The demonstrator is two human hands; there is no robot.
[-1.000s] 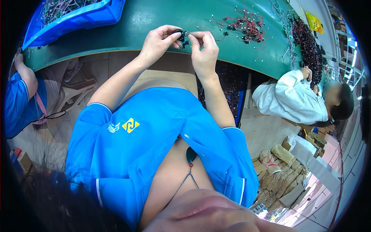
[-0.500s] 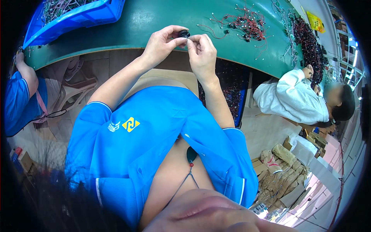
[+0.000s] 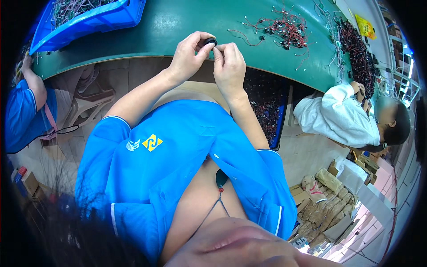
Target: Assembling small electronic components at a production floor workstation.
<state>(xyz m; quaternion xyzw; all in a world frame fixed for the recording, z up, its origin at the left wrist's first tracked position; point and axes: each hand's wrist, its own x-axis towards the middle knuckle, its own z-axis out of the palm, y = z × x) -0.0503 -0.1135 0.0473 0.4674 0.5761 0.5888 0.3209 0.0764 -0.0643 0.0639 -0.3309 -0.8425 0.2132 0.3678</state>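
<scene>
Over the near edge of the green table (image 3: 187,26), my left hand (image 3: 190,55) pinches a small black round part (image 3: 210,41) between thumb and fingers. The part is disc-like, and fingertips cover some of it. Just to its right is my right hand (image 3: 229,66), thumb and forefinger pressed together close under the part. Whatever those right fingertips hold is too small or too hidden to make out. Farther right on the table lies a loose heap of red and black wires with small black parts and white ends (image 3: 289,33).
A blue bin (image 3: 89,27) of wires stands at the far left. Dark wire bundles (image 3: 356,51) line the right end. Beneath the table edge is a crate (image 3: 279,120) of small parts. Co-workers sit at left (image 3: 31,107) and right (image 3: 338,113).
The black part has tilted in my left fingers and moved slightly down and left. My right hand has shifted a little down and left, its fingertips still beside the part.
</scene>
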